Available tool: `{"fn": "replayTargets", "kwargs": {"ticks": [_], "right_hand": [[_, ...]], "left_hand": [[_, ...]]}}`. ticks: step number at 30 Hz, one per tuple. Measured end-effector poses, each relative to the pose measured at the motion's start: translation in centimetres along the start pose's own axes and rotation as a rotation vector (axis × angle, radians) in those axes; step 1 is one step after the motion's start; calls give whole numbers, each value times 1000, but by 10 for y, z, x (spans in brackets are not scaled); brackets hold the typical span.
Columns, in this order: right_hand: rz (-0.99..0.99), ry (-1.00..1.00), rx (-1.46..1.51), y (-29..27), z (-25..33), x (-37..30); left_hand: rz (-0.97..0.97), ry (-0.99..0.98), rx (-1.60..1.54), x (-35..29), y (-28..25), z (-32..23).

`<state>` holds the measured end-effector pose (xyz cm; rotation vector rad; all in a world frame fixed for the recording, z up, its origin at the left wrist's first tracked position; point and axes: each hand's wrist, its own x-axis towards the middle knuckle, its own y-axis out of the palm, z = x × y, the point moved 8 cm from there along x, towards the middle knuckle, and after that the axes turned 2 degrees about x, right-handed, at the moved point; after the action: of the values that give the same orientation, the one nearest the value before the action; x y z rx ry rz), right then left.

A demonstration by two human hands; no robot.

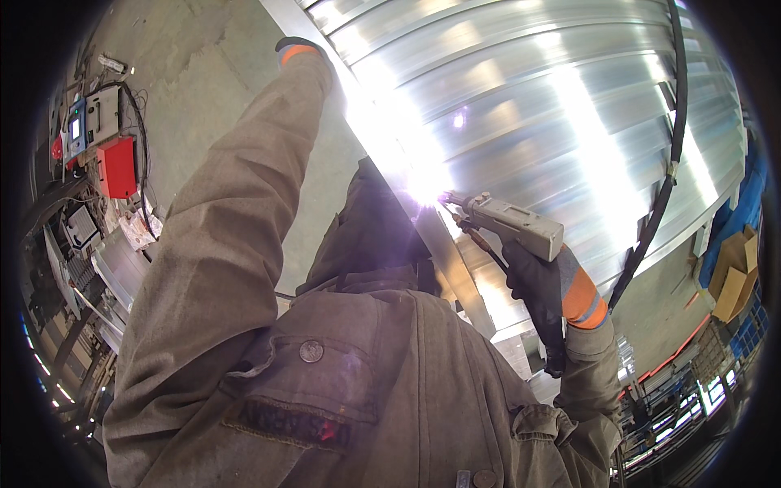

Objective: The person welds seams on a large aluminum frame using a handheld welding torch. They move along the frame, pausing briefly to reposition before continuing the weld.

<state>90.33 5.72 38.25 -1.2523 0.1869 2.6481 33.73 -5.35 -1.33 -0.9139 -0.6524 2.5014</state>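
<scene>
My right hand (533, 281), in a dark glove with an orange and grey cuff, is closed round a grey handheld welding gun (521, 225). The gun's nozzle points left at the edge of a shiny ribbed metal panel (521, 106). A bright white-violet glare (425, 192) burns at its tip and washes out the metal there. My left arm reaches far forward, and my left hand (294, 47), in a dark glove with an orange cuff, is at the panel's far left edge rail (338, 73). Its fingers are mostly hidden, so I cannot tell their grip.
A thick black cable (669, 179) runs over the panel's right side. On the floor at left stand a machine with a lit screen (76, 126) and a red box (117, 167). An opened cardboard box (735, 272) lies at the right, near blue material (744, 203).
</scene>
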Motion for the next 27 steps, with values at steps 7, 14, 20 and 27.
{"fn": "replayTargets", "kwargs": {"ticks": [7,14,20,27], "right_hand": [[24,-137,-61,0,3,-5],[52,-153,-105,0,-7,-9],[55,-223,-167,3,3,-12],[66,-255,-229,6,8,-13]], "left_hand": [[20,22,-60,27,27,-6],[-16,-80,-152,40,30,2],[31,-2,-28,20,16,1],[33,24,-2,4,2,3]]}}
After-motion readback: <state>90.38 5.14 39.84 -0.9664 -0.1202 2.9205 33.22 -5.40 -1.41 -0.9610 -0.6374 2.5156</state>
